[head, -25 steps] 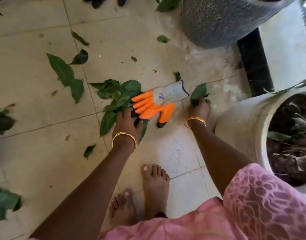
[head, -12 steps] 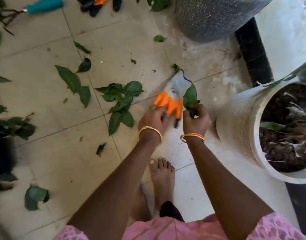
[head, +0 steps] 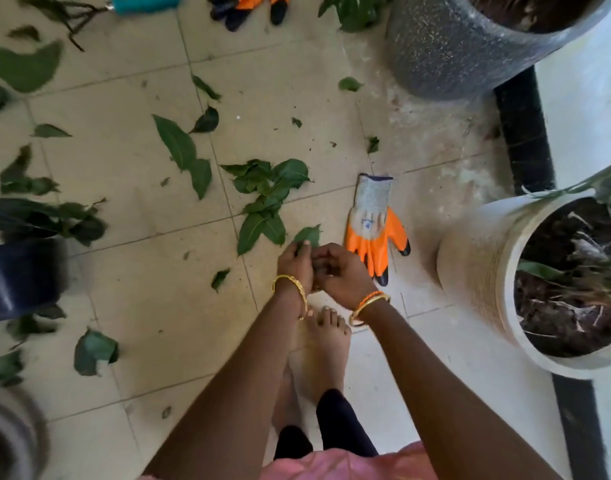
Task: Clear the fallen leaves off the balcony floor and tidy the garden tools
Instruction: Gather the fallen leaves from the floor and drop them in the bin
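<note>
My left hand [head: 293, 268] pinches a green leaf [head: 308, 235] just above the floor tiles. My right hand [head: 343, 277] is right beside it with curled fingers touching the left hand; what it holds, if anything, is hidden. An orange and grey garden glove [head: 373, 220] lies flat on the tiles just right of my hands, cuff pointing away. A cluster of fallen leaves [head: 266, 192] lies to the upper left of my hands, and several loose leaves are scattered to the left. A teal-handled tool [head: 144, 1] and a second glove [head: 248, 8] lie at the top edge.
A white planter [head: 484, 268] with soil stands close on the right, a speckled grey pot [head: 446, 53] at the top right. A dark blue container [head: 20, 278] sits at the left edge. My bare feet [head: 326, 341] are below my hands.
The orange glove was let go and now lies on the tiles. The leaf went from my right hand to my left, and both hands drew back toward my feet.
</note>
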A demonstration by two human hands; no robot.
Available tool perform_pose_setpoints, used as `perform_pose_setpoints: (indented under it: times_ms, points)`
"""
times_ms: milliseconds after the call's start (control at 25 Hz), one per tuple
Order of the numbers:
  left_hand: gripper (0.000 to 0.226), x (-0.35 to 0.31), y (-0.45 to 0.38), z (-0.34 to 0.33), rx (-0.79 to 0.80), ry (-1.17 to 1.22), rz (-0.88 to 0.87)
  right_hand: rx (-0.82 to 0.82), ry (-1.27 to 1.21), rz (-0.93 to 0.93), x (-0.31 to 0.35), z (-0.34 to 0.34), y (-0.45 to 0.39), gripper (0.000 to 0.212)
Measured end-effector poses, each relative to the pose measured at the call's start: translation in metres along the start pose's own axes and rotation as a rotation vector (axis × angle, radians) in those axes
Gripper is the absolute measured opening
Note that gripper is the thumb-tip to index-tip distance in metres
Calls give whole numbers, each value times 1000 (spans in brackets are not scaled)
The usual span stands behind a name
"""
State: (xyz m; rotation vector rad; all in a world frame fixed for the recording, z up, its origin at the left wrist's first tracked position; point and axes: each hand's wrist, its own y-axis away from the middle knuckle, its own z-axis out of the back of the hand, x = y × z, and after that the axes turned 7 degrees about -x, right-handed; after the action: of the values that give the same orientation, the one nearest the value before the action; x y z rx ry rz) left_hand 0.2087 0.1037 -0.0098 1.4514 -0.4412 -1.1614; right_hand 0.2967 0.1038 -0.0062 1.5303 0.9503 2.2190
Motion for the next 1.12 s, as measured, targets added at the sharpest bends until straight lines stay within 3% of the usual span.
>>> perform_pose_setpoints:
  times_ms: [40,120,240,360,520,600,680,760,840,920,1000,1120]
  points:
    - [19,-4,-12,8,-15,-27,47,17,-53,-66,7,4,-11,18]
    - [27,-12,-37,21,8,-182,83,-160,78,-47,19,23,-49,12]
    - [48,-29,-62,31,-56,-261,6,-406,495,194,27,53,-126,40]
    - [56,-42,-75,33,-209,-287,-63,-430,717,149,18,61,-191,61]
    - [16,-48,-90,37,-169,-206,44,-545,928,188,5,55,-223,47]
    - [20,-48,-90,39,-99,-156,96,-573,910,222,1,50,-213,37]
    - [27,-51,-82,39,-64,-95,127,-569,731,222,7,40,-190,31]
    - [29,-55,-68,38,-42,-69,156,-493,487,256,18,16,-155,22]
    - [28,-52,-56,41,-22,8,191,-364,304,227,27,-12,-111,27]
    - [24,-40,-46,44,0,82,250,-241,272,178,26,-38,-68,30]
    - [23,-26,-41,48,-13,88,296,-127,406,175,21,-56,-37,21]
    - [33,3,-44,71,-173,-68,330,314,364,-128,13,-61,-28,22]
